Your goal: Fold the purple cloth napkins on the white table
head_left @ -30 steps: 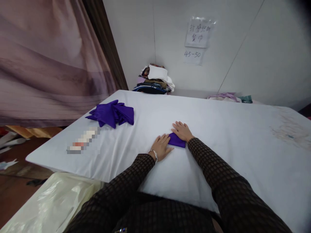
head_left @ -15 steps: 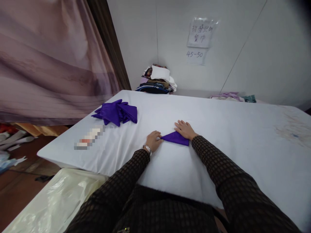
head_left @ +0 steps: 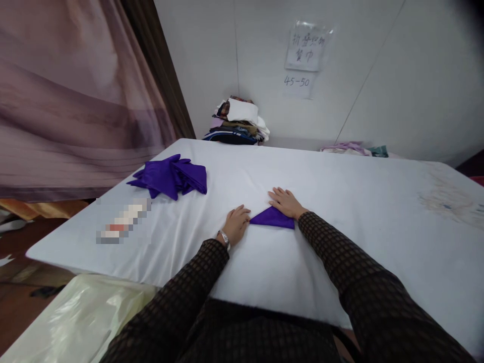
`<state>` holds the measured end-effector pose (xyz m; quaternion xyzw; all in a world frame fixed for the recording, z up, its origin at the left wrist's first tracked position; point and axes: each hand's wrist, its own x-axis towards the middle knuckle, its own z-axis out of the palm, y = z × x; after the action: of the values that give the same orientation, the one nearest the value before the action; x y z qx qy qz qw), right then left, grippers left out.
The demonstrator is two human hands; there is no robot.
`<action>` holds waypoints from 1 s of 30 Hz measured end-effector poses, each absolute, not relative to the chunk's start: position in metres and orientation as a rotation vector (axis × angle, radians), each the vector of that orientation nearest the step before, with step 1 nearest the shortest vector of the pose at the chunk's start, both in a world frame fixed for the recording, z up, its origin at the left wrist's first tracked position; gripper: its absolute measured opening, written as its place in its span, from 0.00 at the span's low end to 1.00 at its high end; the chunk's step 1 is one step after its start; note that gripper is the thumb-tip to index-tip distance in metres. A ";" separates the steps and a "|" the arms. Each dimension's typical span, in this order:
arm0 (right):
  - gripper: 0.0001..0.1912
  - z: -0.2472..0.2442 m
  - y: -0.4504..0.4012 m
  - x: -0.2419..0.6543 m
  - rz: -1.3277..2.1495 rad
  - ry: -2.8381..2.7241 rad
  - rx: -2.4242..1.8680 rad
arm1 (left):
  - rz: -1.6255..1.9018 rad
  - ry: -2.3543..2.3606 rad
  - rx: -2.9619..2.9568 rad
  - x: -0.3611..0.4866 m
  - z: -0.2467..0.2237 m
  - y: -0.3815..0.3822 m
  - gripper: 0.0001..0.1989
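A purple cloth napkin [head_left: 274, 219], folded into a long triangle, lies on the white-covered table [head_left: 363, 242] in front of me. Its narrow point faces left. My right hand [head_left: 286, 202] rests flat over the upper right part, fingers stretched out and covering that edge. At the narrow point, my left hand [head_left: 237, 223] touches the tip with its fingers, which lie fairly straight on the tablecloth. A bracelet circles that wrist. Further left is a loose heap of folded purple napkins [head_left: 170, 175].
Against the wall sits a stack of folded clothes [head_left: 238, 121]; more cloth [head_left: 351, 148] shows behind the table's far edge. A blurred-out item [head_left: 123, 222] lies near the left edge. A plastic-covered surface [head_left: 83, 317] adjoins the table at lower left. A curtain [head_left: 83, 101] hangs left.
My left fingers have flattened from a closer grip at the napkin's tip. My right hand stays on the cloth. The view has shifted slightly.
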<state>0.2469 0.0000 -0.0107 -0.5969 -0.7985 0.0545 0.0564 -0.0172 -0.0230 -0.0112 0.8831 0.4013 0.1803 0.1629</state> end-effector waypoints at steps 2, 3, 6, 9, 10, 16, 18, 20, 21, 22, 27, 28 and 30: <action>0.32 -0.010 0.000 0.247 0.158 -2.424 -1.812 | 0.511 1.127 2.588 -0.016 -0.010 -0.024 0.12; 0.32 -0.011 0.000 0.247 0.160 -2.423 -1.815 | 0.508 1.121 2.625 -0.015 -0.009 -0.024 0.13; 0.32 -0.011 0.001 0.248 0.167 -2.419 -1.821 | 0.504 1.119 2.710 -0.013 -0.009 -0.025 0.15; 0.32 -0.012 0.001 0.248 0.170 -2.422 -1.831 | 0.501 1.185 2.735 -0.015 -0.010 -0.025 0.17; 0.32 -0.011 0.001 0.247 0.171 -2.424 -1.835 | 0.500 1.229 2.730 -0.016 -0.009 -0.026 0.17; 0.32 -0.009 0.000 0.246 0.167 -2.436 -1.824 | 0.656 1.240 2.686 0.005 0.011 -0.040 0.15; 0.31 -0.009 0.000 0.246 0.152 -2.442 -1.824 | 0.646 1.032 2.739 0.025 0.016 -0.046 0.15; 0.30 -0.010 0.001 0.247 0.143 -2.455 -1.829 | 0.586 0.881 2.778 0.044 0.015 -0.049 0.19; 0.30 -0.010 0.001 0.247 0.144 -2.460 -1.834 | 0.538 0.870 2.781 0.052 0.013 -0.049 0.22; 0.29 -0.011 0.001 0.247 0.146 -2.463 -1.839 | 0.476 0.891 2.775 0.058 0.009 -0.048 0.26; 0.29 -0.011 0.004 0.246 0.177 -2.429 -1.853 | 0.191 1.034 2.743 0.063 -0.010 -0.042 0.42; 0.29 -0.010 0.004 0.246 0.202 -2.428 -1.859 | 0.175 1.034 2.753 0.062 -0.011 -0.042 0.42; 0.30 -0.008 0.006 0.247 0.264 -2.434 -1.865 | 0.156 1.041 2.768 0.061 -0.011 -0.043 0.43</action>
<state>0.2475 0.0063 -0.0084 -0.6057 -0.7904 0.0856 0.0319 0.0607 -0.0426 -0.0114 0.9309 0.3502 0.0526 0.0900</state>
